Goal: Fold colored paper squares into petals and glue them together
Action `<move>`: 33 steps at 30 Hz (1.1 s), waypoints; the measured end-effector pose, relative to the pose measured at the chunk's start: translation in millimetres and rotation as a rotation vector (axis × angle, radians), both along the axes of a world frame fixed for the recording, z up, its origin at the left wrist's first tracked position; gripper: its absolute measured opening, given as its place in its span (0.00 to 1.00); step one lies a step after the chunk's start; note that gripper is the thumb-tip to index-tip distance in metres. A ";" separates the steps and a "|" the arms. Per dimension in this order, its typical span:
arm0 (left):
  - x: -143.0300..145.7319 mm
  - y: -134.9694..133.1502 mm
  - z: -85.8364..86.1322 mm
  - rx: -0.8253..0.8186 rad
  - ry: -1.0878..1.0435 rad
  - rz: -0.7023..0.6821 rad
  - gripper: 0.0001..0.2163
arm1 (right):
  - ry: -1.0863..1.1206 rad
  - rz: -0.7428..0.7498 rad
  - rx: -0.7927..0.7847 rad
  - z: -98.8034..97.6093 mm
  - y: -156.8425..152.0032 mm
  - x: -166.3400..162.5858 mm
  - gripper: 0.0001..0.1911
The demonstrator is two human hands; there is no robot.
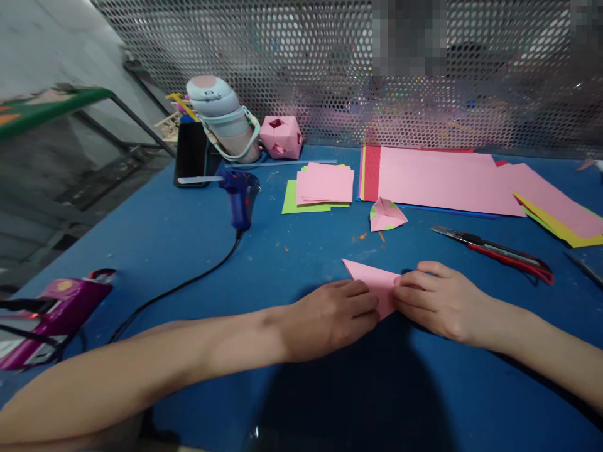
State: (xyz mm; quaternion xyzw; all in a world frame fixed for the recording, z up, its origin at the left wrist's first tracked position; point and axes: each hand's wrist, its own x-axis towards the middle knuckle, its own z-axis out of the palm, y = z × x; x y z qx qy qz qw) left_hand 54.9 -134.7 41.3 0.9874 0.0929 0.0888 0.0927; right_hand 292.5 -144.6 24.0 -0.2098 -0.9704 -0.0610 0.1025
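Observation:
A sheet of pink paper [377, 280], folded to a pointed shape, lies low over the blue table between my hands. My left hand [334, 317] is closed on its left part, the fingers bent over the paper. At the paper's right edge, my right hand [438, 301] pinches it with the fingertips. Part of the sheet is hidden under my fingers. Just beyond it sits a small folded paper piece [387, 215], pink with green corners. A red and black utility knife [494, 246] rests to the right, past my right hand.
Stacked behind are small pink and green sheets [326, 183] and long coloured sheets [438, 179]. A blue glue gun [239, 198] trails its cord toward a purple power strip [61, 320]. A bottle [223, 119] and a pink paper polyhedron [281, 137] stand before a perforated metal panel [320, 75].

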 end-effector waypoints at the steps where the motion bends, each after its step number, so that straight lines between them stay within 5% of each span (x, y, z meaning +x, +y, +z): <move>1: -0.1 -0.2 -0.8 0.000 -0.003 0.000 0.12 | -0.016 0.032 0.014 1.7 0.3 -0.6 0.16; 11: 4.4 -13.8 -7.8 0.017 -0.074 0.066 0.24 | 0.010 0.079 -0.013 7.5 0.4 -1.6 0.15; 19: 12.2 -17.9 -14.7 0.104 -0.217 0.065 0.29 | 0.106 -0.041 -0.352 26.0 2.3 -4.2 0.13; 25: 17.1 -18.8 -16.4 0.086 -0.206 0.056 0.30 | 0.140 -0.223 -0.443 23.2 15.7 2.5 0.14; 33: 19.5 -19.6 -22.5 0.105 -0.228 0.036 0.31 | 0.117 -0.106 -0.505 21.5 33.6 -13.5 0.14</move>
